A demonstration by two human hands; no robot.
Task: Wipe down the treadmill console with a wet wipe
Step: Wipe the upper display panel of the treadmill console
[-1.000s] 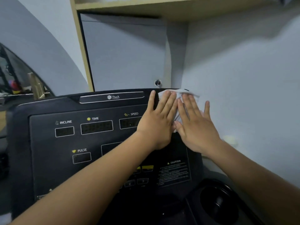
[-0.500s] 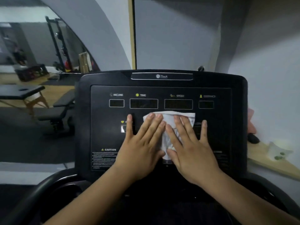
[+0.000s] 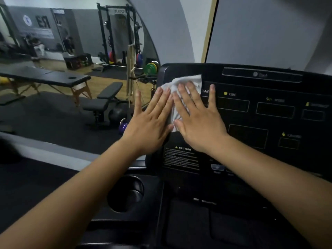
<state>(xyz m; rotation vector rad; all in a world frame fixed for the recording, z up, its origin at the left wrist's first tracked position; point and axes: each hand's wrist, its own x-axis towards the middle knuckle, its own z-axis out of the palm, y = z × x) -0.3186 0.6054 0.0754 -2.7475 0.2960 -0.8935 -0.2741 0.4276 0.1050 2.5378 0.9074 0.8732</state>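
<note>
The black treadmill console [image 3: 260, 126] fills the right half of the head view, with display windows labelled TIME and SPEED and a CAUTION sticker low on its left. A crumpled white wet wipe [image 3: 181, 83] lies against the console's upper left corner. My left hand [image 3: 150, 121] and my right hand [image 3: 197, 119] press it flat side by side, fingers straight and spread. The left hand overlaps the console's left edge. Most of the wipe is hidden under my fingers.
A round cup holder [image 3: 127, 193] sits in the tray below the console's left side. To the left is a gym floor with a black massage table [image 3: 45, 76], a weight bench [image 3: 106, 97], kettlebells [image 3: 122, 126] and a squat rack [image 3: 118, 33]. A grey wall [image 3: 269, 33] stands behind the console.
Both hands have slid the wipe leftward across the console, from its right edge through the middle to the upper left corner. My view has turned left with them.
</note>
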